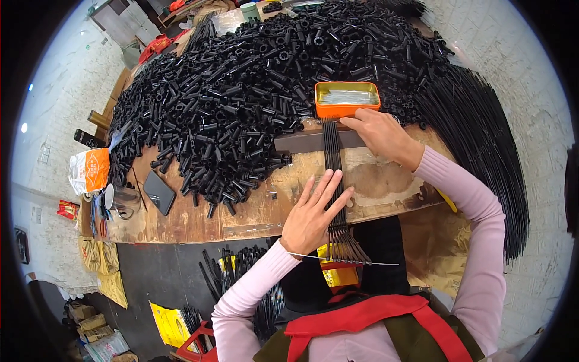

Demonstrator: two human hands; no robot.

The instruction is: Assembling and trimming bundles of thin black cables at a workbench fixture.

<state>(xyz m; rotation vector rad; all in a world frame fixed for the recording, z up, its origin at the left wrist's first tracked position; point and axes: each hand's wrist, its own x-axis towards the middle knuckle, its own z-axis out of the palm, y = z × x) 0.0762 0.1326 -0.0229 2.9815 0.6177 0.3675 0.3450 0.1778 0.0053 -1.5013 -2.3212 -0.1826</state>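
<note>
A row of thin black rods [333, 151] lies side by side across the table's near edge. My left hand [312, 216] rests on them with its fingers stretched out, pressing flat from above. Past the edge, their near ends fan out along a thin metal rod [383, 263]. My right hand [383, 134] is by the far ends of the row, thumb and fingers drawn together; what they pinch, if anything, is too small to make out. Just beyond it stands an orange tin [344, 111] holding many thin silvery pins [347, 96]. A dark flat bar [301, 142] lies crosswise under the rods.
A large heap of black tubular parts [241, 108] covers the back and left of the wooden table [199, 220]. Long black rods [476, 145] are piled at the right. A phone [159, 193], a glass mug [122, 201] and an orange-white packet [90, 171] sit at the left.
</note>
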